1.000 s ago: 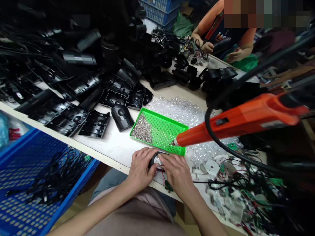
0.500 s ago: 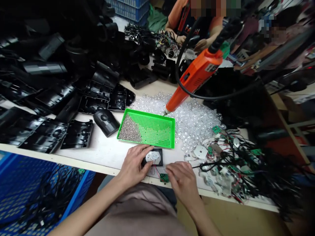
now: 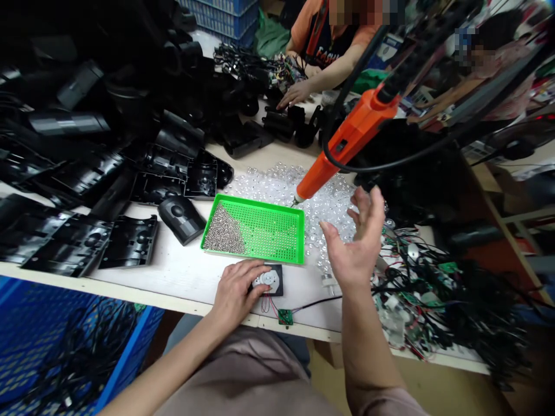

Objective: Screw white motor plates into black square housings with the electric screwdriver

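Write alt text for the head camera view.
A person's left hand rests on a small black square part with a white disc, the right hand raised open over clear plastic pieces. An orange electric screwdriver hangs beside a green perforated tray.

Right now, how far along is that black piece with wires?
Done: a white disc sits in the black piece. In hand: the left hand presses it down; the right hand is open. Left: the green circuit board lies loose, and black casings lie open.

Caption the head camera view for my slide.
Left hand touches a black square part; open right hand hovers over clear plastic beads.
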The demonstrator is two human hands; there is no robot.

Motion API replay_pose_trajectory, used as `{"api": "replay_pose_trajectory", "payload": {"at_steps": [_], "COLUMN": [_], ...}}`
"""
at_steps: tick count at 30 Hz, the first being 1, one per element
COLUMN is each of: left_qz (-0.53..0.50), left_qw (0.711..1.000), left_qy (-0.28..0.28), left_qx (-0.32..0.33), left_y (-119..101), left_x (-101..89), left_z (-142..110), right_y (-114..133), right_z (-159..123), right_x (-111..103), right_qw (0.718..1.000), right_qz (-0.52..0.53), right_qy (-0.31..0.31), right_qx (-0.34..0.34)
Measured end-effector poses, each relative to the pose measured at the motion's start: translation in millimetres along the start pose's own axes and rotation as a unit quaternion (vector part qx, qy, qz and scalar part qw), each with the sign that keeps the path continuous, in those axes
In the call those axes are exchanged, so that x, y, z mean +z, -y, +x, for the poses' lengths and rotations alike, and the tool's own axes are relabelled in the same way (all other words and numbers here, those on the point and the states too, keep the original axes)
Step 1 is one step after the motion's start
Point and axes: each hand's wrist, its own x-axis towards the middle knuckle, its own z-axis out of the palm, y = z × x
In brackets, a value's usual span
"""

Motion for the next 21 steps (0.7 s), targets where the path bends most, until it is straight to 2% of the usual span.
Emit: {"api": "replay_pose_trajectory", "payload": {"at_steps": [3,6,9,12,16,19,21], "left_qz": [-0.012,-0.03,-0.054,-0.044,0.019,0.073,0.106], "left_qw": [1.0,0.998,0.996,0.996,0.995,0.993,0.99], "left_qy": [-0.012,-0.012,-0.03,-0.062,-0.097,-0.09,-0.088], "left_qx": [-0.018,-0.049,-0.061,-0.046,-0.013,-0.001,0.001], "left_y": [-0.7,-0.6,0.2,0.2,-4.0,-8.4,-10.6], "left_x": [3.2,6.4,9.2,9.7,4.2,-1.7,-4.0], "left_z": [-2.4,-3.9,-5.0,-7.1,-10.0,-11.1,-11.7], "right_y": [4.9,2.4,-5.6,-4.2,20.4,43.8,55.1], "right_z": [10.1,-9.0,-20.9,-10.7,4.6,4.1,3.6], "right_x": [12.1,13.5,4.6,-1.2,8.7,23.9,32.5], "right_qw": [0.998,0.996,0.992,0.991,0.984,0.977,0.972], "right_qz": [0.063,0.076,0.094,0.132,0.172,0.203,0.227], "right_qy": [0.001,-0.048,-0.08,-0.033,0.021,0.06,0.056], "right_qx": [0.016,0.026,0.01,-0.018,-0.047,-0.003,0.029]}}
